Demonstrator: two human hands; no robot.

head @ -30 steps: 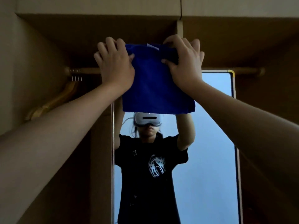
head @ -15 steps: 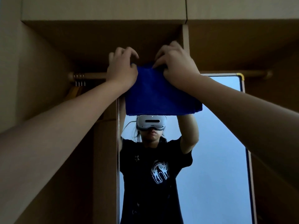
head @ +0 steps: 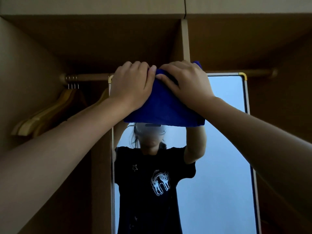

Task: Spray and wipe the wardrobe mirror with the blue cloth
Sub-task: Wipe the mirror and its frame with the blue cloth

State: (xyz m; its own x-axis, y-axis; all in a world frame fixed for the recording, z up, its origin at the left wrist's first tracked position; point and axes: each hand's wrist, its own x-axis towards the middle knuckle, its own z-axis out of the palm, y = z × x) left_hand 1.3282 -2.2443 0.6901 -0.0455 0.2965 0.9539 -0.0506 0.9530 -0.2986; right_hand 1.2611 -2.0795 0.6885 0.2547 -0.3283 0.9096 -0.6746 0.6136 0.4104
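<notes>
Head view, looking up into a brown wooden wardrobe [head: 94, 41]. Both arms raised. Left hand [head: 130, 86] and right hand [head: 187, 83] sit side by side, thumbs nearly touching, at the top edge of a folded deep-blue terry cloth [head: 162, 108]. Left fingers curled over the cloth's upper left edge, grasping it. Right fingers curled over the upper right edge, thumb pressed on the front face, also grasping; a blue corner of the cloth pokes out above the right knuckles.

Cloth hangs below the hands in front of the upper left part of a tall rectangular mirror with a pale frame and yellow corner caps [head: 226, 149]. Cannot tell whether the cloth touches the glass. Lower hem of the cloth lies just above the reflected white headset [head: 150, 130].

Mirror shows the person's reflection: black T-shirt with a white cat print, arms up. Rest of the glass reflects pale blue.

Wooden hanging rail [head: 89, 76] runs behind the hands; several light wooden coat hangers [head: 49, 114] hang from it at far left, well apart from the cloth
</notes>
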